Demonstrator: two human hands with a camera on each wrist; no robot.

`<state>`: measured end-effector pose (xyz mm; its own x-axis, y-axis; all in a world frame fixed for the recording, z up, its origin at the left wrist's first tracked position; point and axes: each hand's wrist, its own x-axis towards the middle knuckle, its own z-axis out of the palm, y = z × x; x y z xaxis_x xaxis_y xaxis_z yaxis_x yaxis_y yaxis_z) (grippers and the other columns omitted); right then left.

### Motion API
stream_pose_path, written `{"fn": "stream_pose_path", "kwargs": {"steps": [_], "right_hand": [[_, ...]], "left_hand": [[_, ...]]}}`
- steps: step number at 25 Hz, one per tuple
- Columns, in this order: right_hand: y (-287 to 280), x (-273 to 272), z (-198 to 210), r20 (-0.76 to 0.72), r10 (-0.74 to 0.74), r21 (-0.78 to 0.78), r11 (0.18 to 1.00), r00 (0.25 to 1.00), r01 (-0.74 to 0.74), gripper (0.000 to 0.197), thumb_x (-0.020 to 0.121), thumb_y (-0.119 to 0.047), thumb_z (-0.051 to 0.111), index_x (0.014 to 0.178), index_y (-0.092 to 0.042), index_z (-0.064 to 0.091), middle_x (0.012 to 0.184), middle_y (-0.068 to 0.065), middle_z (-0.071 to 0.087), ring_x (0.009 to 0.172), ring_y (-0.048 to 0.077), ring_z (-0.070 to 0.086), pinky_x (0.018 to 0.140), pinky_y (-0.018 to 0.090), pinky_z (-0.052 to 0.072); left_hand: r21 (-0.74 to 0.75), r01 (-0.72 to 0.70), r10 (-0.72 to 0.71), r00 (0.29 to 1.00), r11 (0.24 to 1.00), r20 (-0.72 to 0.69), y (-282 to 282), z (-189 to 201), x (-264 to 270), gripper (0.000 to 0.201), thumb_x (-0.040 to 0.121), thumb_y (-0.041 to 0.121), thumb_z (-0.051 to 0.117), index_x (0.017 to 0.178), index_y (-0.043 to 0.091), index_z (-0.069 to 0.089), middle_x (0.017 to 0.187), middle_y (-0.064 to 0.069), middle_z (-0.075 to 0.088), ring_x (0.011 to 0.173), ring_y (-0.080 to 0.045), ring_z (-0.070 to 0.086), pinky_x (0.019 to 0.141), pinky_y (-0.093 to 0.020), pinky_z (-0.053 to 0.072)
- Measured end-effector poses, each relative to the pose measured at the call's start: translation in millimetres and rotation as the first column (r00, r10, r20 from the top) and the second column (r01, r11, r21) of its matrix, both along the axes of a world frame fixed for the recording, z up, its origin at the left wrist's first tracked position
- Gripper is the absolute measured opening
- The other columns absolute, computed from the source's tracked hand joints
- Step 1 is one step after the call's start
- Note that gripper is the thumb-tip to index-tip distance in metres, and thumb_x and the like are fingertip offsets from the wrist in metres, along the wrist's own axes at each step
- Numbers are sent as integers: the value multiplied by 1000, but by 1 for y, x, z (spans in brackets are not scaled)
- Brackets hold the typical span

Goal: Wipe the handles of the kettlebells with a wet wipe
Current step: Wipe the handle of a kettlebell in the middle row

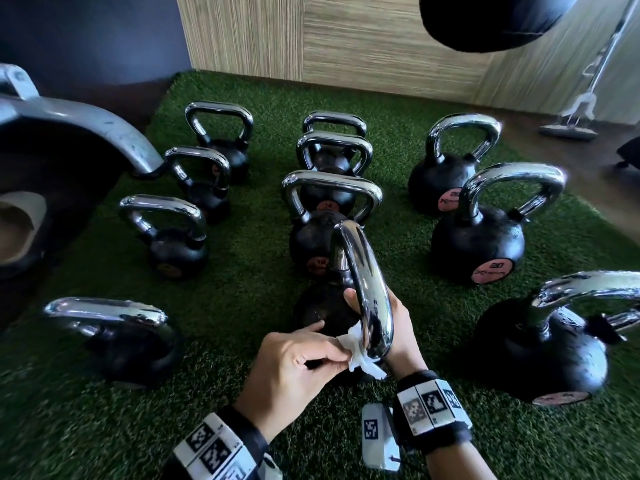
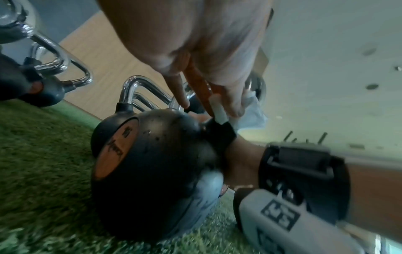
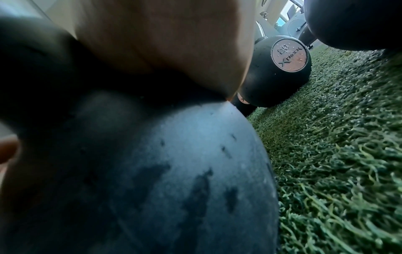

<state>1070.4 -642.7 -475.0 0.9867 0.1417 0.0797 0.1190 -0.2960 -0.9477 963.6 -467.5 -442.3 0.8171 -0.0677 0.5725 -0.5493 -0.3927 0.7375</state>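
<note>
The nearest kettlebell [image 1: 320, 308] stands on the turf at front centre, black with a chrome handle [image 1: 363, 282] that arches toward me. My left hand [image 1: 311, 355] pinches a crumpled white wet wipe [image 1: 358, 356] against the near end of that handle. My right hand [image 1: 403, 323] reaches in from the right and grips the same end, fingers curled round it. In the left wrist view the wipe [image 2: 252, 111] shows beyond my fingers [image 2: 230, 103], above the black ball [image 2: 163, 163]. The right wrist view is filled by my palm [image 3: 163, 43] and the ball [image 3: 174, 171].
Several more chrome-handled kettlebells stand in rows on the green turf [image 1: 242, 289], including a 20 kg one [image 1: 479, 244] to the right and one [image 1: 543, 344] close by at front right. A grey and black machine part [image 1: 69, 140] juts in at left. A black bag [image 1: 491, 19] hangs above.
</note>
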Motion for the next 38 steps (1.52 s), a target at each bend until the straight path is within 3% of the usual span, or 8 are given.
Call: {"fn": "stream_pose_path", "kwargs": {"steps": [6, 12, 17, 25, 28, 30, 34, 38], "right_hand": [[-12, -13, 35, 149, -71, -81, 993, 986, 84, 34, 89, -27, 78, 121, -34, 72, 120, -9, 72, 114, 11, 67, 99, 48, 55], [-36, -76, 139, 378, -94, 123, 991, 921, 51, 20, 83, -18, 79, 102, -21, 82, 93, -5, 77, 78, 7, 69, 69, 18, 54], [-27, -87, 162, 338, 170, 46, 979, 926, -197, 34, 70, -19, 86, 104, -21, 82, 100, -7, 78, 78, 15, 74, 72, 21, 59], [-31, -88, 154, 267, 82, 232, 962, 960, -146, 26, 74, 11, 83, 93, -7, 82, 85, 12, 79, 77, 35, 76, 75, 38, 65], [-36, -86, 150, 258, -1, 258, 964, 966, -68, 24, 75, 12, 81, 90, -7, 80, 80, 13, 79, 74, 29, 76, 73, 31, 63], [-41, -84, 146, 252, -93, 297, 955, 963, 14, 23, 76, 10, 82, 89, -8, 80, 81, 11, 79, 74, 24, 75, 71, 24, 61], [-48, -80, 130, 206, -188, 300, 946, 960, 121, 18, 78, 1, 83, 91, -12, 79, 85, 9, 80, 77, 35, 75, 75, 38, 60], [-49, -74, 118, 204, -202, 171, 971, 958, 168, 19, 78, -5, 85, 90, -20, 80, 84, 1, 80, 75, 23, 76, 69, 37, 63]], "left_hand": [[-85, -13, 1, 991, 996, -137, 8, 18, 0, 14, 77, 29, 87, 90, 24, 83, 91, 16, 79, 85, -1, 75, 76, -31, 62], [-423, 88, -217, 939, 902, -268, 16, 74, 5, 19, 69, 14, 84, 86, 21, 81, 87, -4, 80, 78, -16, 77, 71, -21, 59], [-497, 136, -289, 925, 857, -245, 5, 109, 11, 16, 63, 9, 82, 78, 14, 80, 78, -5, 79, 70, -10, 74, 65, -17, 55], [-492, 288, -479, 816, 821, -322, 6, 114, 11, 37, 76, -11, 62, 106, 9, 68, 103, -9, 72, 96, -23, 69, 84, -26, 54], [-259, 89, -183, 912, 962, -366, 10, 96, 11, 65, 60, -4, 61, 115, 30, 59, 116, 7, 64, 116, -9, 61, 99, -32, 49], [-23, 109, -109, 899, 994, -425, 12, 79, 10, 90, 64, 15, 71, 145, 37, 37, 146, 14, 42, 141, -5, 38, 115, -36, 40], [586, 145, 234, 821, 797, -522, -13, 32, 15, 154, 55, 84, 70, 155, 23, -31, 165, 8, -31, 154, -16, -25, 128, -47, -3], [550, -147, 369, 874, 822, -317, -41, 5, 23, 140, 66, 90, 55, 160, -1, 6, 167, -19, 16, 155, -32, 18, 124, -54, 26]]}}
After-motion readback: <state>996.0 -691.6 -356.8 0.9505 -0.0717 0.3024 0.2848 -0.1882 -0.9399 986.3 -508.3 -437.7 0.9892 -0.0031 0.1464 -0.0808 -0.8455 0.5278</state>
